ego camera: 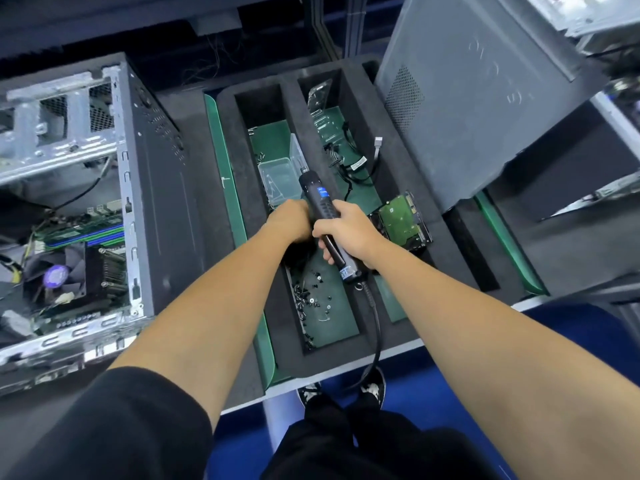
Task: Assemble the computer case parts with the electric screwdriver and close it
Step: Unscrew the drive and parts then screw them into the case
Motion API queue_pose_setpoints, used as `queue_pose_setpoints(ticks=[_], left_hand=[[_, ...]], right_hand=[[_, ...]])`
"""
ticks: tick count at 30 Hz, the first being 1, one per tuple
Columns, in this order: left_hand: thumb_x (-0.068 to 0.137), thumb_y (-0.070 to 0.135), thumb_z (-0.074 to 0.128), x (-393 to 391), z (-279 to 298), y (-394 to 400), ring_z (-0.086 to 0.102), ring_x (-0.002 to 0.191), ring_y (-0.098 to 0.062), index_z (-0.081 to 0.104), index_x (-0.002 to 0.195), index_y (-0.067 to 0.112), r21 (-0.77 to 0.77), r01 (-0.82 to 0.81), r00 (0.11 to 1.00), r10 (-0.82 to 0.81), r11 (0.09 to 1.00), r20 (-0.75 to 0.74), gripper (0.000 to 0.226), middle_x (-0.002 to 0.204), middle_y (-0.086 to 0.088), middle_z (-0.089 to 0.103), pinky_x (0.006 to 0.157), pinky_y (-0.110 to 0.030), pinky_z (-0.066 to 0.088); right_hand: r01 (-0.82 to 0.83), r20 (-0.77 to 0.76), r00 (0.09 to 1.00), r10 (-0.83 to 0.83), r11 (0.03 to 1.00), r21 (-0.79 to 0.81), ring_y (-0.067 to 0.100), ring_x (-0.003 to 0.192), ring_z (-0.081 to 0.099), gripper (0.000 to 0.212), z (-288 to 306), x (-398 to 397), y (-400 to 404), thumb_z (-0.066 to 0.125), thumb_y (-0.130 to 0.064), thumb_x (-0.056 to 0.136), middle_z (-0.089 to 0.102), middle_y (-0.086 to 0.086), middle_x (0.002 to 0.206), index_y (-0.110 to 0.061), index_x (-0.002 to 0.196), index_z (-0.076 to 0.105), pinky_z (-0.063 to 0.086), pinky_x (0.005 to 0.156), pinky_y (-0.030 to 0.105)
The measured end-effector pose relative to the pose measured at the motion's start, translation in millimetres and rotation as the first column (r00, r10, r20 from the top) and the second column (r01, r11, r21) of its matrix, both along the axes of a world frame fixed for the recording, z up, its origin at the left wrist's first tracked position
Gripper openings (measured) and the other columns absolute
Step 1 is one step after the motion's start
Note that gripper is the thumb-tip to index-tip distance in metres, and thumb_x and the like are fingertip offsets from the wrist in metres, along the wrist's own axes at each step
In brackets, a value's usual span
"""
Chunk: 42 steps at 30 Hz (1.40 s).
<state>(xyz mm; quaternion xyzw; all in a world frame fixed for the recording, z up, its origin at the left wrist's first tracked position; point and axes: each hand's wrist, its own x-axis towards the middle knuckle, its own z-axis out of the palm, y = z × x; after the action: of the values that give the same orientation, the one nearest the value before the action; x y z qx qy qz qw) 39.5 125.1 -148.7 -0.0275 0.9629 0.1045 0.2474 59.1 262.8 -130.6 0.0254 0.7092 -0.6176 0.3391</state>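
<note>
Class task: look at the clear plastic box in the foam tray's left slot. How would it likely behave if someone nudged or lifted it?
The clear plastic box looks thin-walled and nearly empty, so it is probably light and would slide easily on the smooth green liner. Its lid stands open, so a nudge could flip the lid or tip the box. The thin plastic may flex or crack if squeezed.

Blue floor [433, 393] below a white-edged table [408, 349] — dark wall panels [104, 15] behind.

Electric screwdriver [320, 206]: black, corded, tilted over the foam tray. Computer case [86, 202]: open, motherboard exposed; grey side panel [485, 98] leaning apart.
</note>
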Motion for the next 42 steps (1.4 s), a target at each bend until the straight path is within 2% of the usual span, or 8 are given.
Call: queue_pose_setpoints(ticks=[5, 9, 14, 17, 20, 27, 32, 42], left_hand=[[0.085, 0.005, 0.047, -19, 25, -12, 0.045, 0.058, -0.024, 0.045, 0.066, 0.002, 0.045, -0.117, 0.989, 0.121, 0.992, -0.081, 0.019, 0.073, -0.012, 0.048, 0.053, -0.03, 0.036], [0.081, 0.006, 0.052, -24, 32, -20, 0.04, 0.052, -0.02, 0.04, 0.06, 0.008, 0.001, -0.055, 0.997, 0.055, 0.998, -0.053, 0.024, 0.063, -0.008, 0.044, 0.045, -0.028, 0.03], [0.072, 0.02, 0.07, 1, 25, -16, 0.049, 0.068, -0.02, 0.054, 0.065, 0.02, -0.103, 0.268, 0.951, -0.247, 0.958, 0.186, 0.018, 0.068, 0.002, 0.054, 0.058, -0.025, 0.032], [0.072, 0.014, 0.07, 12, 21, -10, 0.054, 0.079, -0.021, 0.061, 0.09, 0.024, -0.063, 0.422, 0.845, -0.367, 0.904, 0.388, 0.022, 0.09, -0.002, 0.064, 0.068, -0.026, 0.043], [0.08, 0.012, 0.058, 18, 17, -9, 0.06, 0.093, -0.028, 0.057, 0.113, 0.011, -0.19, 0.458, 0.868, -0.392, 0.868, 0.304, 0.033, 0.109, -0.008, 0.062, 0.072, -0.029, 0.045], [0.094, 0.014, 0.047, 41, -16, 17, 0.056, 0.116, -0.021, 0.058, 0.117, 0.019, -0.523, 0.414, 0.906, -0.39, 0.745, 0.162, 0.027, 0.121, 0.002, 0.061, 0.094, -0.028, 0.039], [0.094, 0.007, 0.043, 60, -34, 37, 0.053, 0.121, -0.022, 0.055, 0.123, 0.014, -0.447, 0.423, 0.905, -0.396, 0.788, 0.158, 0.031, 0.128, 0.0, 0.054, 0.09, -0.027, 0.044], [0.09, 0.01, 0.044, 48, -19, 32, 0.058, 0.102, -0.028, 0.058, 0.1, 0.011, -0.068, 0.108, 0.987, -0.099, 0.992, 0.13, 0.017, 0.11, -0.01, 0.058, 0.078, -0.03, 0.043]], right_hand=[[0.009, 0.032, 0.999, -0.008, 0.999, -0.035, 0.025, 0.042, 0.052, 0.021, 1, -1, 2, 0.064, -0.002, 0.079, 0.055, 0.013, 0.059, -0.009, 0.088, 0.046, 0.045, 0.042, 0.029], [0.012, 0.042, 0.999, -0.009, 0.999, -0.053, 0.025, 0.043, 0.051, 0.022, 1, 0, 3, 0.063, -0.001, 0.081, 0.054, 0.015, 0.062, -0.01, 0.088, 0.044, 0.045, 0.042, 0.03], [0.012, 0.027, 1.0, -0.011, 0.998, -0.056, 0.025, 0.042, 0.052, 0.021, 1, 1, 3, 0.063, 0.0, 0.081, 0.055, 0.014, 0.06, -0.008, 0.088, 0.045, 0.046, 0.041, 0.029], [0.007, 0.025, 1.0, -0.006, 0.999, -0.053, 0.025, 0.041, 0.052, 0.022, 0, 0, 3, 0.064, -0.002, 0.079, 0.056, 0.011, 0.057, -0.007, 0.089, 0.045, 0.046, 0.041, 0.03], [0.005, 0.029, 1.0, -0.003, 0.999, -0.052, 0.025, 0.041, 0.053, 0.023, -1, 0, 3, 0.065, -0.003, 0.078, 0.057, 0.007, 0.052, -0.008, 0.09, 0.046, 0.046, 0.041, 0.029], [0.005, 0.03, 1.0, -0.002, 0.997, -0.071, 0.025, 0.04, 0.052, 0.022, -1, 0, 3, 0.064, -0.004, 0.073, 0.058, 0.007, 0.051, -0.008, 0.087, 0.047, 0.046, 0.042, 0.03], [0.004, 0.023, 1.0, -0.002, 0.998, -0.058, 0.026, 0.042, 0.052, 0.023, -2, -1, 3, 0.065, -0.003, 0.075, 0.057, 0.01, 0.053, -0.008, 0.086, 0.046, 0.047, 0.043, 0.031], [0.002, 0.012, 1.0, -0.001, 0.999, -0.042, 0.026, 0.042, 0.052, 0.02, 1, -1, 2, 0.064, -0.002, 0.075, 0.059, 0.011, 0.054, -0.006, 0.085, 0.047, 0.047, 0.043, 0.032]])
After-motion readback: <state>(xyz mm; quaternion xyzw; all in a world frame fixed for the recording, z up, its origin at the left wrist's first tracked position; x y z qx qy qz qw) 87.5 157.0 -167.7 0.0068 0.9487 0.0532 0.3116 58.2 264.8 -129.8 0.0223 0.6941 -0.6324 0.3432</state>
